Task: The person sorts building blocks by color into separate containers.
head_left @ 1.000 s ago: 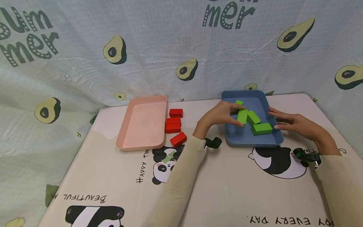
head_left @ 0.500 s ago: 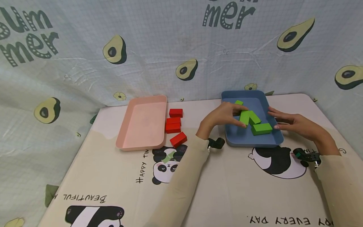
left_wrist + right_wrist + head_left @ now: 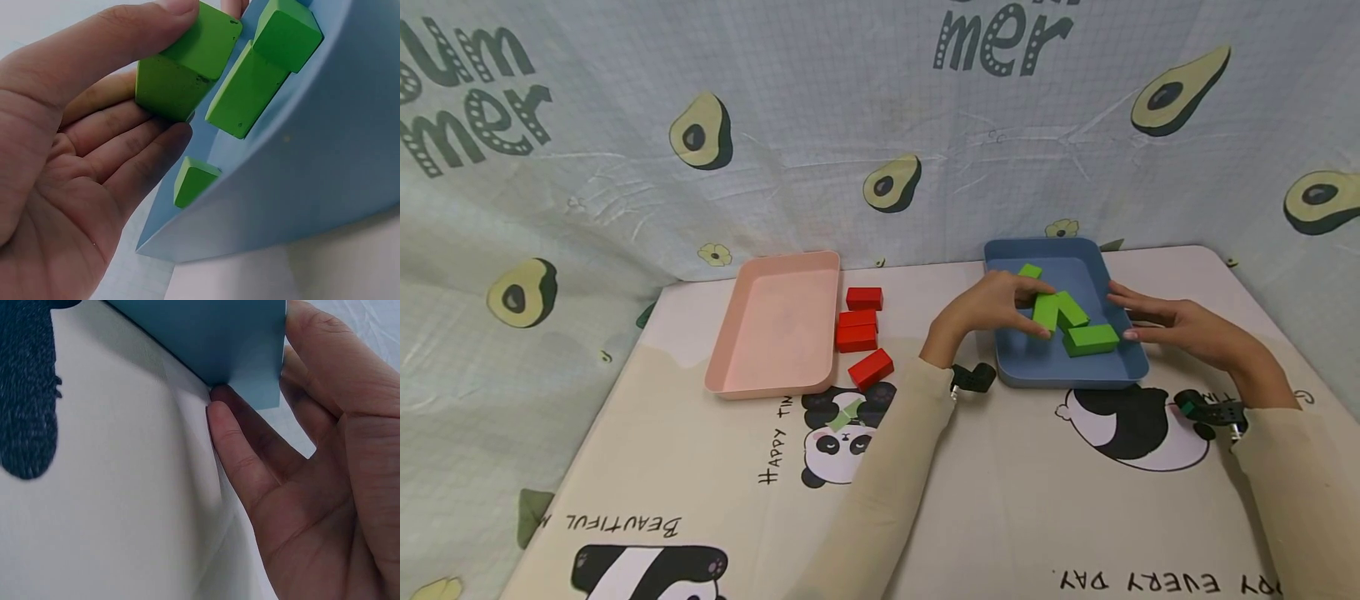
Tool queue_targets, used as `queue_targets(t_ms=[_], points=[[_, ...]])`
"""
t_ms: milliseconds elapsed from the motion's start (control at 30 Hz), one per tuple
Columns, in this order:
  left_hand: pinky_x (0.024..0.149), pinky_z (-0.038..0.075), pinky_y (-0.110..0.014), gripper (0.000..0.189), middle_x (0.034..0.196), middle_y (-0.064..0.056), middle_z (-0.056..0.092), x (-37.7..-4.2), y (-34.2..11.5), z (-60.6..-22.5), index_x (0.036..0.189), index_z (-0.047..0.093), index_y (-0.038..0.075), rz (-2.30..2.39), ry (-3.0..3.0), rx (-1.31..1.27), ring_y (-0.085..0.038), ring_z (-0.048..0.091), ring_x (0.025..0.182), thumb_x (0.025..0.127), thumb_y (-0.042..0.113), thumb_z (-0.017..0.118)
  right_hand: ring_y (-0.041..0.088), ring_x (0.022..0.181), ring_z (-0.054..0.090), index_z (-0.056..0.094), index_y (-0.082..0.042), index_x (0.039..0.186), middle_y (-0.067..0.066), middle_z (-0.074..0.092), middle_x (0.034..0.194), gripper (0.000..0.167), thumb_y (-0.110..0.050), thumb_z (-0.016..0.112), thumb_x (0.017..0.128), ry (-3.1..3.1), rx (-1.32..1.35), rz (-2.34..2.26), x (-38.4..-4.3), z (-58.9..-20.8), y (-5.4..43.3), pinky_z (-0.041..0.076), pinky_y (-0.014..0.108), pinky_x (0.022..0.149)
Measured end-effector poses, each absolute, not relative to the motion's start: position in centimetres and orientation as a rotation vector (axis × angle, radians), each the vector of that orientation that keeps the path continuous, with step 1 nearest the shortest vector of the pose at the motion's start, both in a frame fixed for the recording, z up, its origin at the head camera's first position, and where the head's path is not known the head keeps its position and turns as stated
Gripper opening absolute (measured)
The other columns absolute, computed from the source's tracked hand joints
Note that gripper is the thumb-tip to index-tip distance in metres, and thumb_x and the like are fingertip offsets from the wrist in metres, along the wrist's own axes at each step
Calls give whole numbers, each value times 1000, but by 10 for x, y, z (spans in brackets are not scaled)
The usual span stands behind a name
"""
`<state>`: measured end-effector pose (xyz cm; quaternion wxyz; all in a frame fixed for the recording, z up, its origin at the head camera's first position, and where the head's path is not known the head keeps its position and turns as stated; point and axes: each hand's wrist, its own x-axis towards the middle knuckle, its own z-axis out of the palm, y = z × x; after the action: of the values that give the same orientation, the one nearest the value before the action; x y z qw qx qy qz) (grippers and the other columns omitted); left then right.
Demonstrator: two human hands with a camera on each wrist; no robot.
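Observation:
My left hand pinches a green block between thumb and fingers over the left part of the blue tray. In the left wrist view the block sits between thumb and fingertips, above the tray floor. Close to it, a second green block leans against a third green block. Another green block shows partly behind my left fingers. My right hand rests with extended fingers against the tray's right side, touching wall and rim; in the right wrist view some fingertips are low at the wall.
Left of the blue tray stands a pink tray with nothing in it. Several red blocks lie along its right side. A panda-print cloth covers the table, and an avocado-print curtain hangs behind.
My left hand has moved slightly right with the green block, now against the neighbouring block as seen from the head. My right hand has stayed at the tray's side.

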<state>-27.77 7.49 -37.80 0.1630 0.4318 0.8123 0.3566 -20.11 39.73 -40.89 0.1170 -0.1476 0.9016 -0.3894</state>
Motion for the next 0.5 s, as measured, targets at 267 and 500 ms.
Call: queue_targets(t_ms=[267,500], points=[[94,47,-9,71,139,-2,64,-277,78,-379,141,62,11,1013,2312,1221,-6,65,116,79,32,90,-23,132,22,42,-17,157,-9,22,168,63,-20,68,100,2639,-451,-1143,-202,-410,397,29,-3,91],[92,48,-10,72,136,-2,66,-277,80,-380,141,63,12,1012,2319,1204,-4,66,112,79,34,90,-23,132,22,41,-16,157,-9,21,168,63,-19,68,100,2632,-454,-1156,-201,-411,398,29,-3,92]])
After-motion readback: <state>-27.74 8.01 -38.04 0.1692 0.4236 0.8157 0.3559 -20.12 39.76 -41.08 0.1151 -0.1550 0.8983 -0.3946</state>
